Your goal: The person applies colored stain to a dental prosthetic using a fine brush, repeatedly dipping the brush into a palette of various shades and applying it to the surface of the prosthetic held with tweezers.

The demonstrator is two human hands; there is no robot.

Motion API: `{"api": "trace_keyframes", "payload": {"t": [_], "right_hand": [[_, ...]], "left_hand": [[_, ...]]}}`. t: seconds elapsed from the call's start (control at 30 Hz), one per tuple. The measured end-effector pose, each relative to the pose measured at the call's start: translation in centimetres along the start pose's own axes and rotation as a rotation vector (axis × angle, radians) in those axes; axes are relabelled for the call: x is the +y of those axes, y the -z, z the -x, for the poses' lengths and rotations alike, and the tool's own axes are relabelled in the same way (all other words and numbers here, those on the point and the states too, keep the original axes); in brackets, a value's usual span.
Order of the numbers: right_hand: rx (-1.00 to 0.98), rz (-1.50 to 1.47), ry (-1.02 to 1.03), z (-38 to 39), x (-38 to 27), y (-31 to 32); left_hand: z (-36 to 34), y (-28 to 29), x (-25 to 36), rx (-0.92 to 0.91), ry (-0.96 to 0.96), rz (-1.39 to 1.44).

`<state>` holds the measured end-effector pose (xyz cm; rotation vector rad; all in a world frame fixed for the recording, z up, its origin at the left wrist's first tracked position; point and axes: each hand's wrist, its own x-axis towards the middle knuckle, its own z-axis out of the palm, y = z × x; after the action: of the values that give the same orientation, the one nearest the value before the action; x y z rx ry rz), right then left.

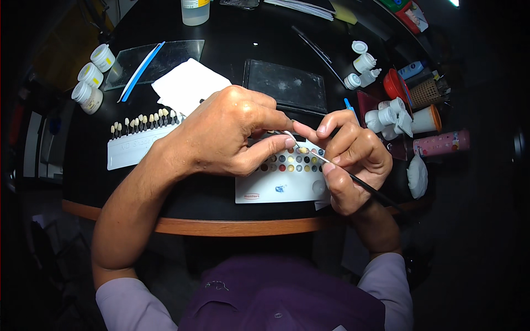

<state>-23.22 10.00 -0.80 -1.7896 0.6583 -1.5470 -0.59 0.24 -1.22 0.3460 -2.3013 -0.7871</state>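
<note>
My left hand (240,129) is closed around a slim metal instrument (289,134), most of it hidden by the fingers. At its tip sits a small tooth-coloured dental crown (302,149). My right hand (356,154) pinches a fine brush (371,190) with a black handle, its tip beside the crown. Both hands are over a white palette (262,190) with rows of small coloured wells, and their fingers partly cover it. Left of my left forearm stands a tooth shade guide (135,150), a white holder with a row of tooth-shaped tabs.
White paper (185,83) and a black case (284,85) lie beyond my hands. A glass plate (179,52) carries a blue-and-white strip (141,71). White jars (87,97) stand at left, more jars (364,62) at right. A pink bottle (441,143) lies far right. A wooden edge (243,227) borders the table.
</note>
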Motion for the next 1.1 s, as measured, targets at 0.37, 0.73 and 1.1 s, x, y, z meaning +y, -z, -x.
{"api": "trace_keyframes", "payload": {"t": [0.37, 0.73, 1.1], "right_hand": [[0.119, 0.157, 0.059, -0.6, 0.2, 1.2], [0.014, 0.164, 0.154, -0.8, -0.2, 1.2], [-0.01, 0.196, 0.201, -0.8, -0.6, 1.2]], "left_hand": [[-0.8, -0.4, 2.4, 0.228, 0.257, -0.14], [-0.6, -2.2, 3.4, 0.24, 0.303, 0.166], [-0.6, -2.3, 3.2, 0.231, 0.267, 0.247]]}}
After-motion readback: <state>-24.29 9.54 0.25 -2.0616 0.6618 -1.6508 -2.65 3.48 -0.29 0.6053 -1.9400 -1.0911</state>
